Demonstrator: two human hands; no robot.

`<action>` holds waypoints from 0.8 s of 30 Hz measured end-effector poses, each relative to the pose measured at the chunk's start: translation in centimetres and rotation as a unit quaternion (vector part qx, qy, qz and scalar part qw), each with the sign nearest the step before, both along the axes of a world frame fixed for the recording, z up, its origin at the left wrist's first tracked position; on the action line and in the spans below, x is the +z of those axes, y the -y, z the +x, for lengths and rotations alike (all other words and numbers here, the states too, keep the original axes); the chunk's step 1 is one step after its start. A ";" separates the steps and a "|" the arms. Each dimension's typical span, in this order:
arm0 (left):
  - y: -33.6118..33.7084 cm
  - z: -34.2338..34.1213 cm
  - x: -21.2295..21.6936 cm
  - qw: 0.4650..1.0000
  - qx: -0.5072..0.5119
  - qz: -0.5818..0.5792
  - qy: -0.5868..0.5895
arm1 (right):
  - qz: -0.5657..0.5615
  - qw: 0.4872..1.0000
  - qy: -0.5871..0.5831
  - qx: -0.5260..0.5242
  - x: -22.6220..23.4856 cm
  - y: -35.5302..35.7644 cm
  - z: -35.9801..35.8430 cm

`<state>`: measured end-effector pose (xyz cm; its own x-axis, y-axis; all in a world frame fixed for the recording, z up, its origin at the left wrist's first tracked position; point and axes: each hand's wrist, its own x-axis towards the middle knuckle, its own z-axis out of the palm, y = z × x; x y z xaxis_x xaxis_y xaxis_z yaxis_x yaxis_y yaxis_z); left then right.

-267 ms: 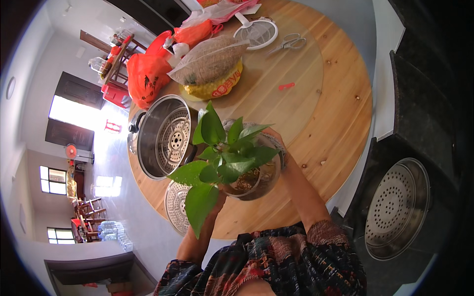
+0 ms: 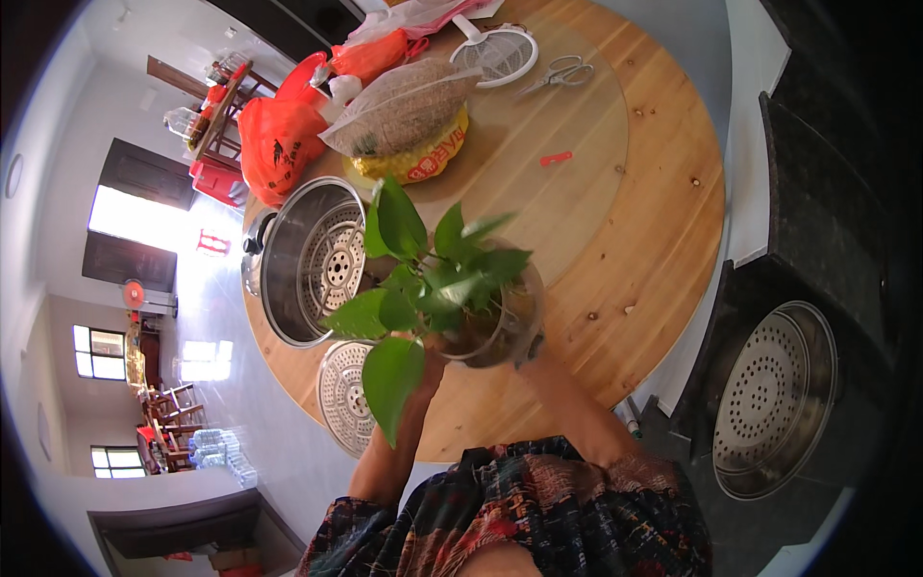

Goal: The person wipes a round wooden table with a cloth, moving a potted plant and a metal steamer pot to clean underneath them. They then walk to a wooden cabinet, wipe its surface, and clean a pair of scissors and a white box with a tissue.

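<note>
A leafy green plant (image 2: 402,226) grows in a clear round glass vase (image 2: 519,313) at the near side of the round wooden table. At the vase's lower left, my left hand (image 2: 432,368) is closed on it, with its fingers mostly hidden behind leaves and glass. My right hand (image 2: 538,368), slightly blurred, presses a grey cloth (image 2: 526,354) to the vase's near right side; only a bit of the cloth shows.
Left of the plant stands a steel steamer pot (image 2: 288,308), with a perforated disc (image 2: 336,385) nearer me. Behind lie a grain-filled bag (image 2: 404,106), a red bag (image 2: 274,144), a white swatter (image 2: 510,58), scissors (image 2: 561,74) and a red strip (image 2: 556,159). A steamer tray (image 2: 774,404) sits at right.
My right hand has slid from the vase's far right side round to its near right side, taking the cloth along. The vase has shifted slightly up and left in view.
</note>
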<state>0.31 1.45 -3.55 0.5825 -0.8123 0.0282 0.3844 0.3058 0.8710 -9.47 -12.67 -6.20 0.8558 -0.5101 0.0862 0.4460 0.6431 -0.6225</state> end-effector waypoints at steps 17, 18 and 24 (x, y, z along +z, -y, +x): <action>0.2 -2.6 -1.0 0.753 0.082 0.362 0.543 | 0.249 0.966 0.044 -0.052 -3.0 1.1 -0.1; 0.3 -2.9 -0.2 0.856 0.107 0.315 0.396 | 0.255 0.964 0.052 -0.050 -2.7 1.3 -0.2; -0.7 -3.1 1.2 0.990 0.124 0.060 0.017 | 0.275 0.960 0.052 0.019 -1.6 1.5 -1.5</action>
